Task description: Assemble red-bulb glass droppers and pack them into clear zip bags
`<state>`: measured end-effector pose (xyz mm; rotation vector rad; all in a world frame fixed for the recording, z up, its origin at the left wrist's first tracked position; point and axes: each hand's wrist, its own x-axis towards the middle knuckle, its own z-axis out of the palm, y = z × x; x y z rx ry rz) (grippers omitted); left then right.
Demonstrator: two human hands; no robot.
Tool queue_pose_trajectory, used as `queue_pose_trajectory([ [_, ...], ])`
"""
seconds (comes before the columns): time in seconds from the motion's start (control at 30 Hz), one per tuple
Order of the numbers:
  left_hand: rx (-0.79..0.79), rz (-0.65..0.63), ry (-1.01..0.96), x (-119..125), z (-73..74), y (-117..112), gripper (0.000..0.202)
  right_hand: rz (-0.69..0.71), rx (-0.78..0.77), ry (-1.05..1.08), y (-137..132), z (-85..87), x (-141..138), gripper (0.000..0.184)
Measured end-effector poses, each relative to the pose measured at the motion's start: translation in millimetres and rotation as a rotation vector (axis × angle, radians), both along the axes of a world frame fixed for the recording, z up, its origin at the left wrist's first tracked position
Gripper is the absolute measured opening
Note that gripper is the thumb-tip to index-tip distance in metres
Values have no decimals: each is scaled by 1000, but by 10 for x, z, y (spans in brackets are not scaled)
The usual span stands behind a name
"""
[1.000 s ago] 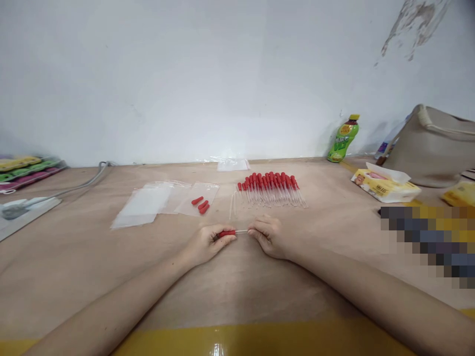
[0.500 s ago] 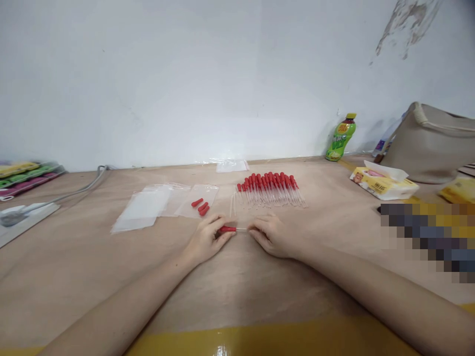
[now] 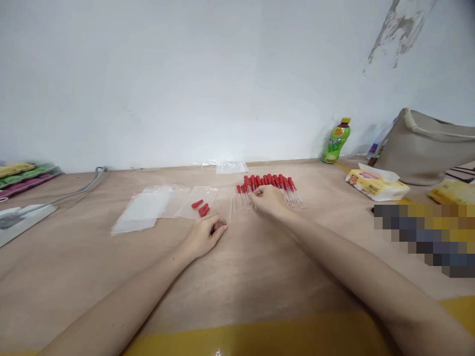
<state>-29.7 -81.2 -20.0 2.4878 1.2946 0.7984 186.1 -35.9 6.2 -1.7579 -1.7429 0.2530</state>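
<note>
My left hand (image 3: 206, 235) rests on the table with its fingers loosely curled and a gap inside them; nothing shows in it. Just beyond its knuckles, several loose red rubber bulbs (image 3: 204, 211) lie on a clear plastic bag (image 3: 187, 205). My right hand (image 3: 270, 199) reaches over a row of red-bulbed droppers (image 3: 291, 187), covering part of it. Thumb and fingertips pinch a dropper (image 3: 246, 180) among the left ones, its thin tube partly hidden by the fingers. Left of the row, a few bare thin tubes (image 3: 232, 205) lie on the table.
A stack of clear bags (image 3: 143, 210) lies left, another small bag (image 3: 230, 168) by the wall. Toward the right are a green bottle (image 3: 336, 141), a tissue pack (image 3: 376, 184) and a grey bag (image 3: 426, 148). A cable (image 3: 79, 190) runs to a power strip (image 3: 33, 222) at left.
My right hand has moved forward from beside my left hand to the row of droppers. The dropper held between both hands has left my left hand, which stays nearly in place.
</note>
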Motion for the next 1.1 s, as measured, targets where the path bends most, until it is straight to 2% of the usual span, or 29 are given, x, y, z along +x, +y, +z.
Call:
queue_pose_trajectory([
  [0.17,-11,-3,4,-11,-8,3,14,-78,-89,-160,257,-58,-305,26],
  [0.33,-17,-5,-3,0,-13,-12,14,-99,-90,-260,313,-147,-332,31],
  [0.4,37,20,-25,-13,-21,0,15,-82,-47,-272,292,-154,-330,34],
  [0.57,329,254,-60,-156,-43,152,15,-10,76,-285,266,-171,-406,26],
  [0.73,340,394,1,-289,-80,340,16,22,65,-337,271,-210,-471,25],
  [0.93,278,418,15,-305,-108,391,17,28,97,-340,129,-229,-471,23],
  [1.1,218,425,-64,-282,-80,347,12,63,125,-319,-240,-285,-289,20],
])
